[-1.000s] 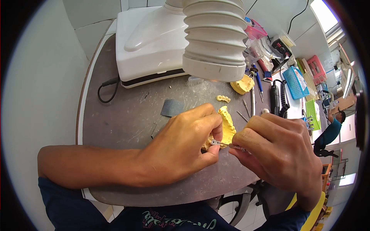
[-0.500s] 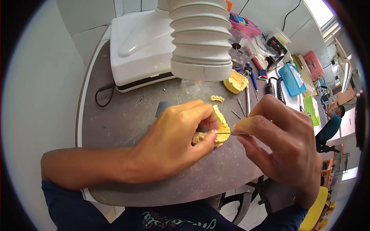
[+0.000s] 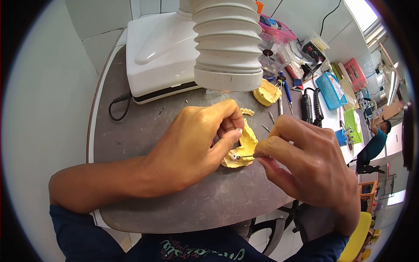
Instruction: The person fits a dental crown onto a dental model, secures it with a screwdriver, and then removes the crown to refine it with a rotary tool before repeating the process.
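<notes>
A yellow plaster dental cast [image 3: 248, 142] lies on the bench in front of me. Over its left side is my left hand [image 3: 187, 146], thumb and fingertips pinched on a small white piece, perhaps a dental crown [image 3: 239, 130]. My right hand [image 3: 312, 163] grips a thin metal dental instrument [image 3: 249, 156] like a pencil. Its tip meets the cast's front left part, beside a small white spot with a dark centre [image 3: 234, 156]. Part of the cast is hidden by my left fingers.
A white corrugated suction hose [image 3: 227, 48] hangs above the bench, beside a white machine [image 3: 161, 52]. Behind the cast are a tooth-coloured bridge [image 3: 247, 112], another yellow cast [image 3: 267, 92] and several slim tools. Blue [image 3: 331, 89] and green baskets stand right; a person [image 3: 374, 144] is farther off.
My left fingers have lifted up and back from the cast's front left part, uncovering it. The instrument's tip has shifted from those fingertips down and left onto the cast.
</notes>
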`<move>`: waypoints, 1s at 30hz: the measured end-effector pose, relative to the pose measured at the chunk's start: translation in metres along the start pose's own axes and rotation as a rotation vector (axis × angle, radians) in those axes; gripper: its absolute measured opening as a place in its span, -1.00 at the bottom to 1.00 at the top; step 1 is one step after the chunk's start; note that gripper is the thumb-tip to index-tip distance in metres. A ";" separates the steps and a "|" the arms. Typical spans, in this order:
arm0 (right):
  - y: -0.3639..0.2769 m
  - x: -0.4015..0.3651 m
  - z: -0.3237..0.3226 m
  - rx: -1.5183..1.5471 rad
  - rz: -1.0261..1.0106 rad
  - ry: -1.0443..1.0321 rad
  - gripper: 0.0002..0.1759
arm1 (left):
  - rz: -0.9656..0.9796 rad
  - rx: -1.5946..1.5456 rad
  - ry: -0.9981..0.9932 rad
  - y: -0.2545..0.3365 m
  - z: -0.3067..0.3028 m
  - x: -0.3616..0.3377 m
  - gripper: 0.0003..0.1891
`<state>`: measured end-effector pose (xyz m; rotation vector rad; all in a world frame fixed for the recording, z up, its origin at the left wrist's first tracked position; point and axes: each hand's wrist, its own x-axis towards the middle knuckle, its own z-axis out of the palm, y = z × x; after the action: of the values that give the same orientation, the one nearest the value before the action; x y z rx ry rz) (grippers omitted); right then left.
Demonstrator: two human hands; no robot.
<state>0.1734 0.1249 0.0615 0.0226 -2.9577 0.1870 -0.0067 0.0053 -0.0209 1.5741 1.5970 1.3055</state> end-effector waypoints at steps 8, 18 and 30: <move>-0.003 0.006 -0.005 -0.031 0.003 -0.075 -0.77 | 0.059 0.009 -0.020 -0.009 0.010 -0.002 -0.89; 0.000 0.009 -0.002 -0.048 -0.002 -0.102 -0.78 | 0.013 -0.031 -0.052 -0.007 0.008 -0.002 -0.86; 0.005 0.006 -0.001 -0.014 -0.029 -0.101 -0.79 | -0.039 -0.083 -0.093 -0.005 0.006 -0.001 -0.84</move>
<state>0.1673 0.1296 0.0625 0.0750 -3.0570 0.1656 -0.0035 0.0063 -0.0277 1.5229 1.4906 1.2432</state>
